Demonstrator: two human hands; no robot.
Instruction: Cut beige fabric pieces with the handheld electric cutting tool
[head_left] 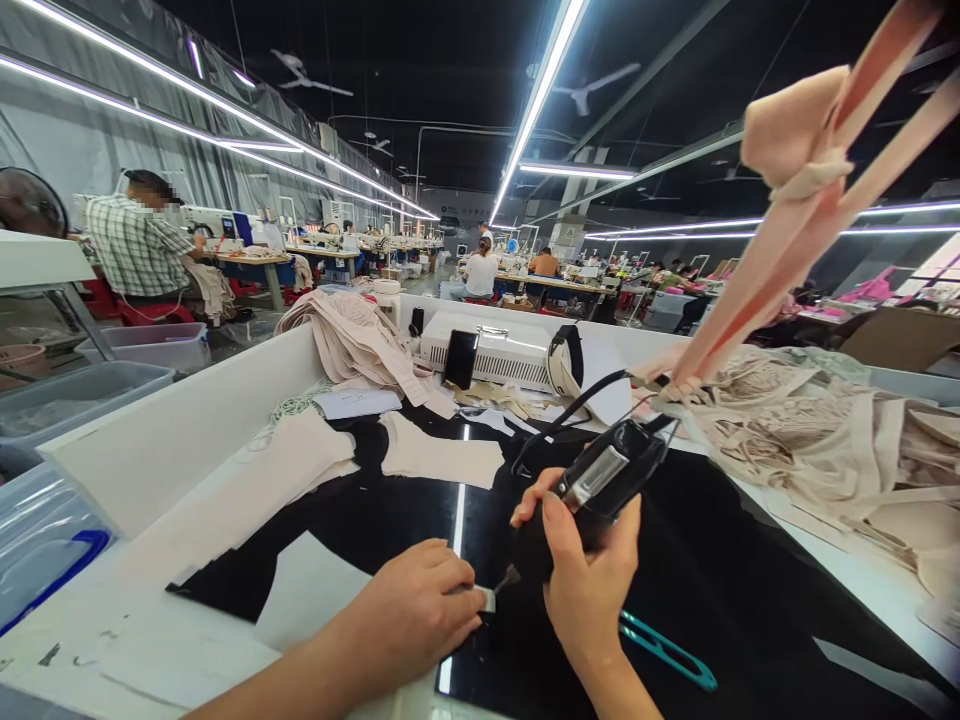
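Note:
My right hand (592, 575) is wrapped round a black corded hand tool (600, 480) with a silver plate on its side. Pale pink fabric straps (780, 230) come down from above to the tool's upper end. Its narrow tip (510, 577) points down at the glossy black board (405, 530), close beside my left hand. With fingers bent together, my left hand (420, 610) pinches a small white piece (489, 599) low over the board; most of that piece is hidden under the fingers. Under my left forearm lies a white sheet (307, 590).
Beige fabric pieces (442, 450) lie at the back of the board, more (360, 335) behind left. A beige garment heap (840, 450) fills the right. A teal tool (667, 650) lies by my right wrist. A white box (487, 350) and phone (460, 358) stand behind.

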